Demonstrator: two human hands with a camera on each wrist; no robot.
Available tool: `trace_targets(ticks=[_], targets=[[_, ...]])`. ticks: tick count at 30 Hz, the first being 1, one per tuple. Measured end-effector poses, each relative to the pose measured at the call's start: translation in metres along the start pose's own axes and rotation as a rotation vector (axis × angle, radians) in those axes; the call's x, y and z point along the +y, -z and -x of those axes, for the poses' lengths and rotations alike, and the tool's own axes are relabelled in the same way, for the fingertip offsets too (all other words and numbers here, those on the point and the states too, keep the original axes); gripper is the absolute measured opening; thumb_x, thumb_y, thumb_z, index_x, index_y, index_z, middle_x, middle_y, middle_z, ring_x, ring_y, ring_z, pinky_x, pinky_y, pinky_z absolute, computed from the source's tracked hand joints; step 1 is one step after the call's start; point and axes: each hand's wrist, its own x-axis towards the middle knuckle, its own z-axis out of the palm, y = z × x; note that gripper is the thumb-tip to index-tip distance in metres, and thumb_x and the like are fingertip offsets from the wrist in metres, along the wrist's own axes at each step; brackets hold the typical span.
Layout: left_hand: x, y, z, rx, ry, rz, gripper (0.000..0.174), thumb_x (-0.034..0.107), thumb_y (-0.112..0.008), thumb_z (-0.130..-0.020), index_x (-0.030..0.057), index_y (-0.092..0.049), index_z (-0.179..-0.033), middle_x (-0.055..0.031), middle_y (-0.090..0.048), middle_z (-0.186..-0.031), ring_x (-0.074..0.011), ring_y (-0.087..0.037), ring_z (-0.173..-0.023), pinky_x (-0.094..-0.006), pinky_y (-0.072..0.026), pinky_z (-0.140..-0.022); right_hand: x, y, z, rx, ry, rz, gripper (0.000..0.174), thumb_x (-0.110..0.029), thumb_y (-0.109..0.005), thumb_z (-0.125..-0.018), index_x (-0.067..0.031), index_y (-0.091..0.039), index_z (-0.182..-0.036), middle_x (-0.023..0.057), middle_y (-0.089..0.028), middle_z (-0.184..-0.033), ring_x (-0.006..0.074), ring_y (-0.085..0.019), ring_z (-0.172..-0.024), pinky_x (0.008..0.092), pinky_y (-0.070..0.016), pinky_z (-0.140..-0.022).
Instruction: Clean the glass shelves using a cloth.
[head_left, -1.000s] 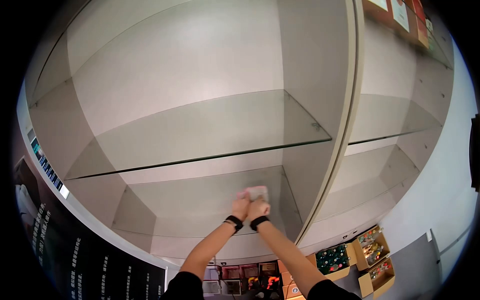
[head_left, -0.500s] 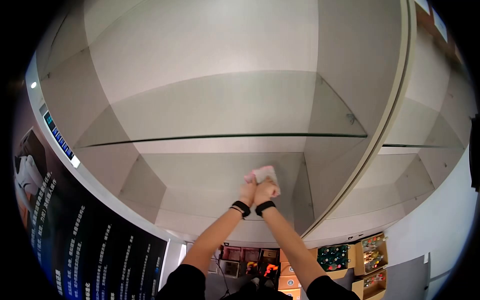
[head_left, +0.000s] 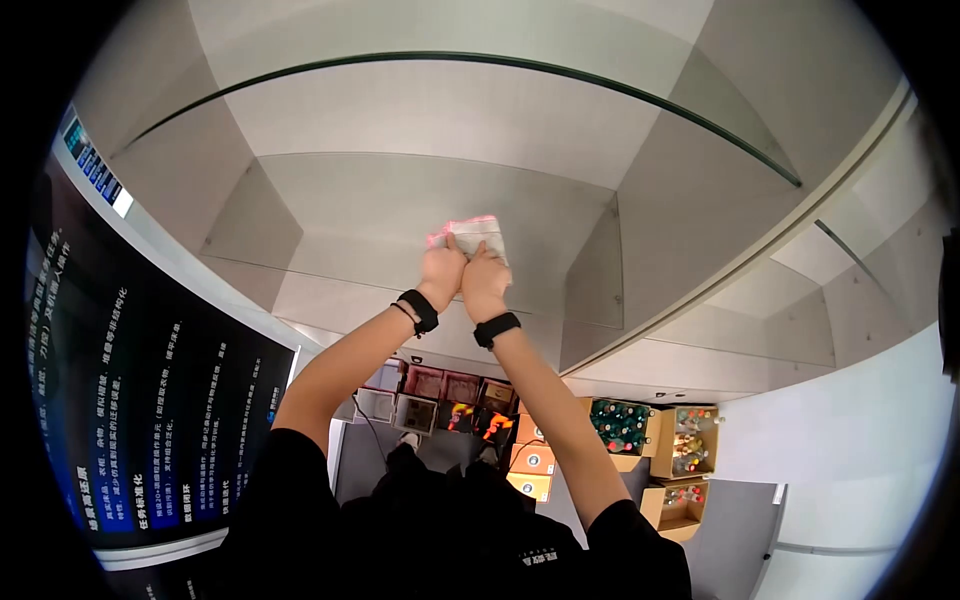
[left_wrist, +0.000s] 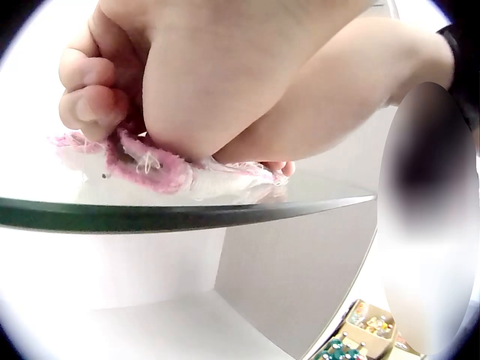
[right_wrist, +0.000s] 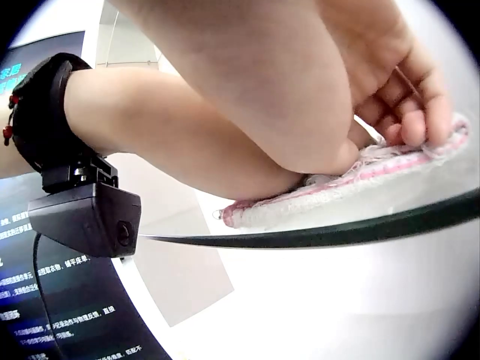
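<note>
A white cloth with pink edging lies crumpled on the lower glass shelf of a cabinet. My left hand grips its near left part, with fingers curled at a pink fold in the left wrist view. Right beside it, my right hand holds the right part; bent fingers press into the fabric in the right wrist view. The wrists sit close together, each with a black band. Beneath the hands runs the shelf's front edge, close to the cloth.
Another glass shelf spans the cabinet above the hands. A side panel closes the right end. Below on the floor stand bins, orange boxes and cartons of bottles. A dark printed board stands at left.
The head view has tilted downward, showing more floor and the person's torso. Both hands and the cloth have slid left and toward the front along the lower shelf, still together.
</note>
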Motion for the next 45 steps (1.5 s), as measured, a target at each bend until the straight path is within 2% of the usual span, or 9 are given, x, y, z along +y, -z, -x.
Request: trace_targets(ticks=[9, 14, 18, 20, 21, 26, 30, 36, 45], targets=[[-0.115, -0.016, 0.039, 0.148, 0.002, 0.123, 0.056, 0.028, -0.046, -0.066, -0.0163, -0.032, -0.097, -0.0082, -0.051, -0.047, -0.0196, -0.052, -0.043, -0.0270, -0.0405, -0.039, -0.112, 0.038, 0.018, 0.053, 0.032, -0.063, 0.040, -0.020, -0.040, -0.070, -0.0042, -0.037, -0.106, 0.0089, -0.050, -0.079, 0.0194, -0.052, -0.065, 0.0294, -0.0420, -0.044], [-0.192, -0.016, 0.065, 0.170, -0.010, 0.116, 0.045, 0.024, -0.049, -0.063, -0.0031, -0.042, -0.098, -0.0095, -0.054, -0.058, -0.0172, -0.053, -0.046, -0.0267, -0.0401, -0.040, -0.190, 0.038, 0.017, 0.169, 0.101, 0.025, 0.035, -0.019, -0.040, -0.069, -0.0050, -0.041, -0.101, 0.0071, -0.050, -0.073, 0.0178, -0.050, -0.060, 0.0263, -0.0352, -0.038], [-0.191, -0.030, 0.051, 0.117, 0.003, 0.089, 0.040, 0.022, -0.049, -0.063, 0.0003, -0.045, -0.096, -0.0107, -0.054, -0.059, -0.0175, -0.053, -0.049, -0.0286, -0.0399, -0.042, -0.181, 0.037, 0.015, 0.135, 0.107, -0.259, 0.030, -0.015, -0.042, -0.068, -0.0015, -0.041, -0.095, 0.0104, -0.052, -0.074, 0.0207, -0.054, -0.064, 0.0296, -0.0442, -0.046], [-0.180, -0.046, 0.035, 0.197, -0.231, 0.046, 0.055, 0.020, -0.049, -0.062, -0.0175, -0.029, -0.097, -0.0096, -0.052, -0.051, -0.0194, -0.052, -0.045, -0.0304, -0.0387, -0.038, -0.162, 0.044, 0.017, 0.119, 0.086, -0.313, 0.023, -0.014, -0.043, -0.068, 0.0002, -0.041, -0.086, 0.0119, -0.053, -0.070, 0.0232, -0.055, -0.061, 0.0303, -0.0445, -0.047], [-0.169, -0.050, 0.028, 0.217, -0.236, 0.053, 0.055, 0.020, -0.049, -0.062, -0.0175, -0.029, -0.097, -0.0096, -0.052, -0.051, -0.0194, -0.052, -0.045, -0.0304, -0.0387, -0.038, -0.152, 0.042, 0.016, 0.108, 0.063, -0.314, 0.022, -0.014, -0.042, -0.069, 0.0005, -0.041, -0.084, 0.0126, -0.054, -0.069, 0.0236, -0.055, -0.060, 0.0306, -0.0445, -0.047], [-0.135, -0.037, 0.003, 0.214, -0.228, 0.372, 0.027, 0.013, -0.042, -0.066, -0.0023, -0.041, -0.088, -0.0099, -0.054, -0.056, -0.0222, -0.053, -0.047, -0.0326, -0.0399, -0.039, -0.121, 0.031, -0.008, 0.104, -0.205, -0.216, 0.022, -0.015, -0.042, -0.069, 0.0010, -0.041, -0.084, 0.0133, -0.054, -0.069, 0.0246, -0.055, -0.059, 0.0311, -0.0447, -0.048], [-0.171, -0.030, 0.002, 0.527, -0.282, 0.345, 0.011, 0.012, -0.049, -0.061, 0.0054, -0.051, -0.069, -0.0093, -0.046, -0.073, -0.0215, -0.046, -0.072, -0.0306, -0.0369, -0.062, -0.149, 0.037, -0.042, 0.034, -0.184, -0.136, 0.035, -0.018, -0.042, -0.070, -0.0002, -0.038, -0.099, 0.0116, -0.053, -0.075, 0.0239, -0.055, -0.063, 0.0337, -0.0447, -0.049], [-0.236, -0.039, -0.015, 0.507, -0.272, 0.255, 0.013, 0.014, -0.051, -0.058, 0.0051, -0.053, -0.066, -0.0057, -0.045, -0.073, -0.0199, -0.042, -0.074, -0.0299, -0.0327, -0.064, -0.205, 0.027, -0.088, 0.076, -0.024, -0.150, 0.039, -0.022, -0.041, -0.071, -0.0096, -0.035, -0.108, 0.0131, -0.048, -0.084, 0.0250, -0.052, -0.070, 0.0357, -0.0442, -0.049], [-0.131, -0.044, -0.082, 0.266, -0.321, 0.337, 0.015, 0.016, -0.045, -0.064, 0.0083, -0.057, -0.070, -0.0040, -0.047, -0.087, -0.0235, -0.044, -0.084, -0.0469, -0.0302, -0.072, -0.110, 0.011, -0.091, 0.095, -0.312, -0.264, 0.027, -0.020, -0.046, -0.068, -0.0019, -0.041, -0.086, 0.0116, -0.054, -0.077, 0.0232, -0.055, -0.066, 0.0301, -0.0444, -0.052]])
